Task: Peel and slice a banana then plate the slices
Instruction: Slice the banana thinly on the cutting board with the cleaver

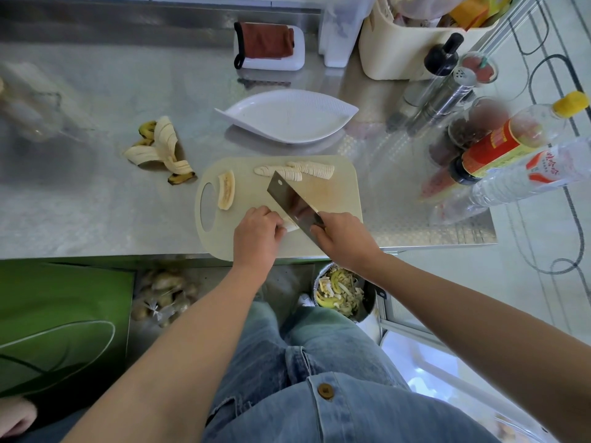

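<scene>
Two hands are low in the ctr of the frame, both over the near edge of the cutting board point(252, 193). The left hand point(256, 238) has its fingers curled down on a banana piece point(291, 226), w/ only the pale end of that piece showing past the fingertips. The right hand point(343, 241) is wrapped round the handle of a cleaver point(292, 203). The blade runs up and left from the fist and meets the piece right beside the left fingertips. So the fruit under the knife lies btwn the two hands, touching the left fingers and the blade.

Other banana bits, all on the board:
- a lengthwise half point(226, 190), cut face up, by the handle hole at the left end
- two rows of thin slices point(294, 171), overlapping along the far edge, just above the blade tip

Both lots lie apart from the hands.

A leaf-shaped white plate point(287, 116) sits on the desk point(96, 203) just beyond the board. The peel point(160, 148) lies splayed open on the desk, left of the plate. Bottles and jars point(499, 148) crowd the right side of the frame. A bin point(339, 290) w/ yellowish scraps stands below the desk edge, under the right wrist.
</scene>
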`<move>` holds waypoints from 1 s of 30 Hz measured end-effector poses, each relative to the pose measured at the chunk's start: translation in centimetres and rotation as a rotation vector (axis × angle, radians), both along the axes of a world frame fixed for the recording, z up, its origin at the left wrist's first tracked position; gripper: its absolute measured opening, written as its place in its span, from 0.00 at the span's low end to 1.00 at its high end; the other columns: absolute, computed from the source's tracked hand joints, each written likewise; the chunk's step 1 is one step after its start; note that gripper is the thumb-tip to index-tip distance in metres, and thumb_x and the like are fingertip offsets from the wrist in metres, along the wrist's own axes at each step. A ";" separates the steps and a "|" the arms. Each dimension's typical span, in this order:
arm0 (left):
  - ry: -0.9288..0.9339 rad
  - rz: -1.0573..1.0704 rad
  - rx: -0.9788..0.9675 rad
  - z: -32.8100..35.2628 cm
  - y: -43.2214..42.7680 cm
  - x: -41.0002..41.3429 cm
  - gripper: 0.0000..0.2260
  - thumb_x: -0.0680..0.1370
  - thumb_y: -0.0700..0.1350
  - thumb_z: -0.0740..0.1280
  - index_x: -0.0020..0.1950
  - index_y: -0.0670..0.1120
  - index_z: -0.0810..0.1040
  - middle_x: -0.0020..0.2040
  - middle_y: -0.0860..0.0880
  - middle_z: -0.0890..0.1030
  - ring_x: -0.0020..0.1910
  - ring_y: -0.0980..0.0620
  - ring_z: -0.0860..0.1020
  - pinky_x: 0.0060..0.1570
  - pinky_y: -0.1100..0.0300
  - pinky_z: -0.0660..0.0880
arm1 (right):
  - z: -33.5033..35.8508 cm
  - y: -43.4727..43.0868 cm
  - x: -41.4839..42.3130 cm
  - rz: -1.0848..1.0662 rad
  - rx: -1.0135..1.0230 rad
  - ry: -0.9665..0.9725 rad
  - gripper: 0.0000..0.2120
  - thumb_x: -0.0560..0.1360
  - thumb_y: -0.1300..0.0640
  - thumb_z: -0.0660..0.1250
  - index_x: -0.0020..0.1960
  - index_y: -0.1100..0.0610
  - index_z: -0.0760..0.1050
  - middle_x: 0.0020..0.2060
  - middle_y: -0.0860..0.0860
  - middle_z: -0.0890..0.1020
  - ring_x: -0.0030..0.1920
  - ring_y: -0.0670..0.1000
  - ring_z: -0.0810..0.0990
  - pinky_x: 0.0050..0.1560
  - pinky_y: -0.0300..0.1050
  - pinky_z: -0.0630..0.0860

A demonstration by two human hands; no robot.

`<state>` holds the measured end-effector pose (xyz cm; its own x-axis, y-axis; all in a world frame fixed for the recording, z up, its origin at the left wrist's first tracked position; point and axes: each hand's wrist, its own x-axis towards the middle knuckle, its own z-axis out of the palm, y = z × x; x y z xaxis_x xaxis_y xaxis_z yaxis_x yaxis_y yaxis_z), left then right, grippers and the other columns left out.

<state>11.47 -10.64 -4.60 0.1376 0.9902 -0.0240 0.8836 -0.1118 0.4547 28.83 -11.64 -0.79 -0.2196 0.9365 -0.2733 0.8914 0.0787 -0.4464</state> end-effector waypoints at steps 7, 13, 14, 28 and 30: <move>0.001 0.002 -0.001 -0.1 0.0 0.0 0.03 0.72 0.40 0.73 0.45 0.43 0.83 0.43 0.46 0.80 0.44 0.47 0.75 0.38 0.54 0.73 | 0.1 -0.1 -0.2 0.004 -0.026 -0.006 0.09 0.79 0.54 0.58 0.41 0.55 0.67 0.35 0.53 0.74 0.34 0.55 0.71 0.34 0.44 0.62; 0.004 0.006 -0.010 -0.1 0.0 0.0 0.04 0.72 0.41 0.73 0.46 0.44 0.83 0.44 0.47 0.81 0.44 0.47 0.75 0.38 0.53 0.74 | -0.7 -0.3 -0.1 0.002 -0.068 -0.050 0.09 0.79 0.54 0.57 0.43 0.58 0.70 0.36 0.56 0.77 0.36 0.58 0.74 0.33 0.46 0.65; 0.005 0.008 -0.010 0.0 0.0 0.1 0.04 0.72 0.41 0.73 0.46 0.44 0.84 0.44 0.47 0.81 0.44 0.47 0.75 0.39 0.54 0.74 | -0.8 -0.4 -0.1 0.004 -0.075 -0.058 0.09 0.79 0.54 0.57 0.44 0.58 0.70 0.37 0.56 0.78 0.36 0.58 0.75 0.33 0.46 0.66; -0.003 -0.001 -0.009 -0.1 0.0 0.0 0.02 0.72 0.40 0.72 0.43 0.43 0.84 0.42 0.46 0.80 0.43 0.46 0.75 0.38 0.52 0.76 | 0.4 0.0 -0.4 0.017 -0.020 -0.015 0.09 0.79 0.54 0.58 0.42 0.57 0.69 0.35 0.54 0.76 0.36 0.57 0.74 0.34 0.45 0.66; 0.001 -0.003 -0.009 -0.1 0.0 0.0 0.02 0.72 0.40 0.72 0.43 0.43 0.84 0.42 0.46 0.80 0.43 0.46 0.74 0.38 0.53 0.74 | 0.4 0.0 -0.5 0.014 -0.035 -0.029 0.08 0.79 0.54 0.58 0.42 0.55 0.67 0.35 0.54 0.75 0.35 0.56 0.73 0.34 0.44 0.64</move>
<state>11.45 -10.61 -4.68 0.1407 0.9895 -0.0330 0.8838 -0.1105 0.4547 28.32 -11.60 -0.43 -0.2238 0.9233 -0.3122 0.9031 0.0761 -0.4226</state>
